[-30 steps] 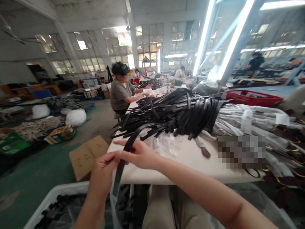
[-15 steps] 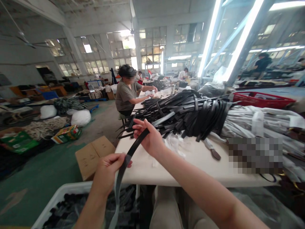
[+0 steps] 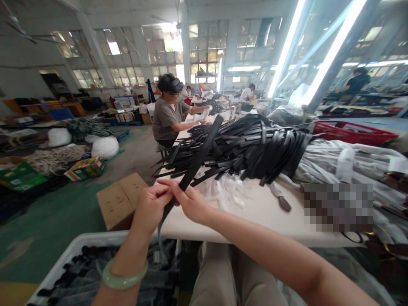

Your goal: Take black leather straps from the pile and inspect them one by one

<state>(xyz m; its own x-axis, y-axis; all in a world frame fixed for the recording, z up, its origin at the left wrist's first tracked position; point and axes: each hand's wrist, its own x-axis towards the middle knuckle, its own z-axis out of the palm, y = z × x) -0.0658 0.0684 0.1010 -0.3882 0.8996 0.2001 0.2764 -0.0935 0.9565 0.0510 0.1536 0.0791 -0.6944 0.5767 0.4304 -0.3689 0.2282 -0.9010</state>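
Head view, left to right: white bin (image 3: 68, 259) at lower left; left hand (image 3: 152, 207) pinched shut on black strap (image 3: 199, 159); right hand (image 3: 190, 202) touching it, fingers closed on same strap. Strap angles up-right over table (image 3: 255, 210) edge toward strap pile (image 3: 248, 146).

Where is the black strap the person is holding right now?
The black strap is pinched in both hands, left hand and right hand, rising over the white table's near-left edge.
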